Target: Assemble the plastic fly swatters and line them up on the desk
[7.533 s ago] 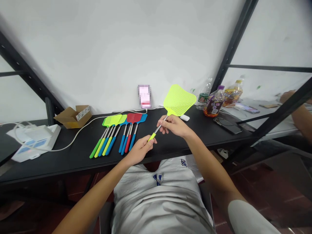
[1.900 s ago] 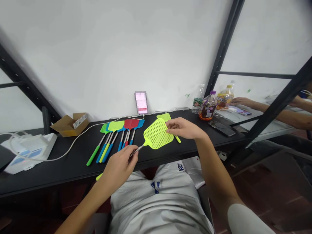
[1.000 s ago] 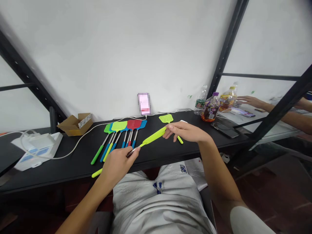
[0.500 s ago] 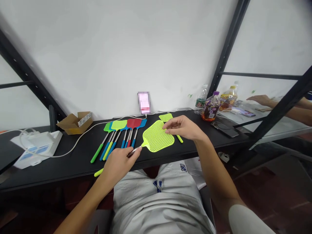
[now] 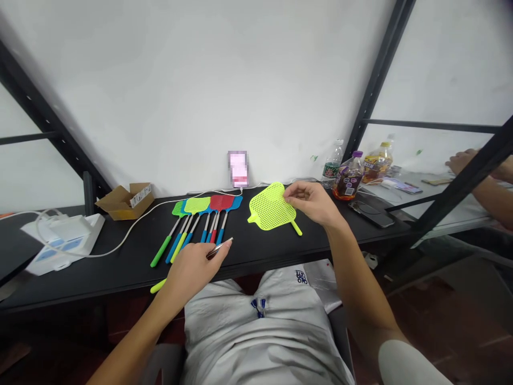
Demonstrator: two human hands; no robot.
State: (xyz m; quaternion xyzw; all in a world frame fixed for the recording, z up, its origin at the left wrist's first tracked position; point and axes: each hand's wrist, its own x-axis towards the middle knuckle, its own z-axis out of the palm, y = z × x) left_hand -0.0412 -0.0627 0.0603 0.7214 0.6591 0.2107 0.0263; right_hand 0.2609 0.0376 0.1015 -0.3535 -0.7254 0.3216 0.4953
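Near the centre of the frame, the right hand (image 5: pixel 315 203) pinches the right edge of a yellow-green perforated fly swatter head (image 5: pixel 274 208) between thumb and forefinger, the other fingers bent in beside them. The head is held over the black desk (image 5: pixel 248 254), its short neck pointing to the lower left. Lower and left of centre, the left hand (image 5: pixel 196 267) is curled around a slim metal rod (image 5: pixel 225 244), thumb and forefinger pressed on it near its bare tip; how the remaining fingers lie I cannot tell. A yellow-green handle (image 5: pixel 158 286) shows on the far side of that hand, at the lower left. Rod tip and neck are well apart (dark desktop shows between them).

Another yellow-green handle (image 5: pixel 297 228) pokes out below the right part of the head, which hides whatever it joins. Left of centre lies a row of fly swatters (image 5: pixel 198 204) in green, blue, yellow-green and red, heads overlapping, grips toward the bottom of the frame. An open cardboard box (image 5: pixel 122 208) sits at the left. Right of centre stand a clear bottle (image 5: pixel 331 170) and a purple-capped bottle (image 5: pixel 348 179), near a dark phone (image 5: pixel 371 214).
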